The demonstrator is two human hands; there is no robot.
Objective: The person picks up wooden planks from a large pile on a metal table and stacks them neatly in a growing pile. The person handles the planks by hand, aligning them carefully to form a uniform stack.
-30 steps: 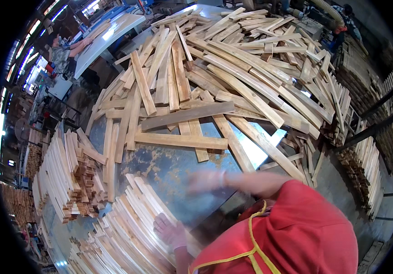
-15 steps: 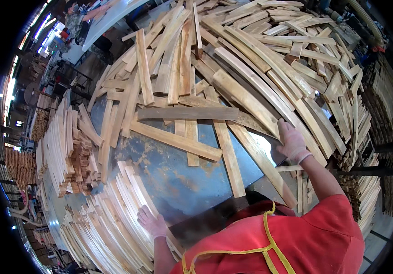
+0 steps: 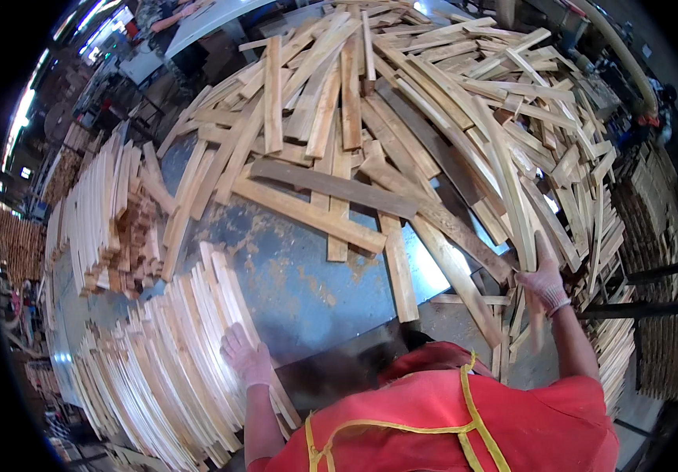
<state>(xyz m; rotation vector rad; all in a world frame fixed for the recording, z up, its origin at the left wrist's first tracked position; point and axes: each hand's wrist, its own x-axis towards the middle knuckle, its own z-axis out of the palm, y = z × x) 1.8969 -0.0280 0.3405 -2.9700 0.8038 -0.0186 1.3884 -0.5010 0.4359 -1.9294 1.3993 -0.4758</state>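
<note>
One metal table (image 3: 291, 307) is taking up the middle of the shop, its blue-grey top showing brown patches. One great heap (image 3: 410, 118) of boards is sprawling over its far and right sides, the pieces lying at all angles and overlapping too much for me to count. One row (image 3: 169, 358) of pale strips is running along the near left, packed side by side, again past counting. One red top (image 3: 433, 409) with yellow trim is covering the person at the near edge. One stack (image 3: 103, 220) is sitting farther left, beyond the row, its near ends making a ragged face. One pale bench (image 3: 205, 20) is showing at the far left, with one co-worker (image 3: 162, 23) standing beside it. One long board (image 3: 504, 177) is lying along the heap's right part, its near end reaching the right hand (image 3: 543, 283), whose thumb and fingers are pinching it from either side. Two shorter planks, one dark (image 3: 335, 189) and one light (image 3: 307, 218), are lying close together left of that. The left hand (image 3: 247, 355) is resting on the row's right edge, fingers spread.
</note>
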